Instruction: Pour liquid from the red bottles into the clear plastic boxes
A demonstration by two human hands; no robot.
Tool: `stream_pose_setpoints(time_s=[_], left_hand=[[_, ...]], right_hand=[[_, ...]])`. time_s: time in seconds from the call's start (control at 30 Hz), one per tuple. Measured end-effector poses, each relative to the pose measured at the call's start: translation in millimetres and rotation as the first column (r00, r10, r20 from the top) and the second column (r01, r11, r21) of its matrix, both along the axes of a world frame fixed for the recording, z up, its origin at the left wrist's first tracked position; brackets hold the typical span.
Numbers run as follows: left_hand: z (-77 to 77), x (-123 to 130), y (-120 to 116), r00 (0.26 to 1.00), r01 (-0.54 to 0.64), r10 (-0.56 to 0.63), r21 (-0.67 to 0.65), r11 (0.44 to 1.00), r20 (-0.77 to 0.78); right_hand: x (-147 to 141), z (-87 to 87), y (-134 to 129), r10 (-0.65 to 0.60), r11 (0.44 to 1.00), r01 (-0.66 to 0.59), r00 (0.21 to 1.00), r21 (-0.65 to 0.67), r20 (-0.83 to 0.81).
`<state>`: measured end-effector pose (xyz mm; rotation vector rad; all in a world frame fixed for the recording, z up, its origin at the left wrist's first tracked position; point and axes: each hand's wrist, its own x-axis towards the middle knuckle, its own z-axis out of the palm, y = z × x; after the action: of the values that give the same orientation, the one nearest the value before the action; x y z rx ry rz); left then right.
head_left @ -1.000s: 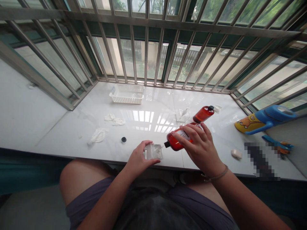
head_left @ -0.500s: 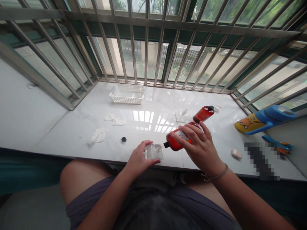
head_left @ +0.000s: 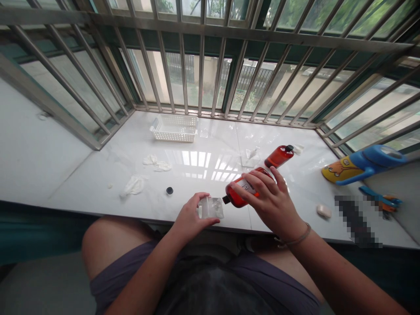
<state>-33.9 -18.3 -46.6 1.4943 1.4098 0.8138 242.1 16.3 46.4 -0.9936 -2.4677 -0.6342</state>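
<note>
My left hand [head_left: 193, 216] is closed around a small clear container [head_left: 211, 208], thumb on the near side and fingers on the far side, close to the front edge of the white counter. In my right hand [head_left: 271, 199] is an amber-red bottle [head_left: 235, 195] with a white label, tipped so its black neck points left and down at the container. Neck and container look very close; I cannot tell whether they touch or whether liquid is flowing. A black cap [head_left: 169, 190] lies on the counter left of the container.
A second red bottle [head_left: 278, 156] with a black cap stands behind my right hand, beside a clear dish [head_left: 251, 156]. White basket [head_left: 173, 130] at the back; crumpled tissues [head_left: 134, 186] on the left. Blue-and-yellow flask [head_left: 361, 162] and whitish case [head_left: 323, 211] on the right. Window bars [head_left: 201, 74] rise behind.
The bottle in my right hand has shifted very slightly left toward the container. My left hand and the container stay practically where they were.
</note>
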Motion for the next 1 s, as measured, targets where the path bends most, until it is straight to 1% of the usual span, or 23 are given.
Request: stream_pose_setpoints(time_s=[0.53,0.7,1.0], left_hand=[[1.1,1.4,0.6,1.0,0.003,-0.003,-0.004,1.0,0.006],[1.2,1.8,0.4,1.0,0.004,-0.004,-0.002,1.0,0.007],[4.3,4.6,1.1,1.0,0.004,-0.005,0.009,1.0,0.031]], right_hand=[[-3.6,2.2,0.9,0.037,0.999,-0.037,0.999,0.004,0.023],[-4.3,3.7,1.7,0.034,0.999,-0.036,0.998,0.039,0.053],[-6.1,5.0,2.8,0.074,0.996,-0.075,0.997,0.046,0.032]])
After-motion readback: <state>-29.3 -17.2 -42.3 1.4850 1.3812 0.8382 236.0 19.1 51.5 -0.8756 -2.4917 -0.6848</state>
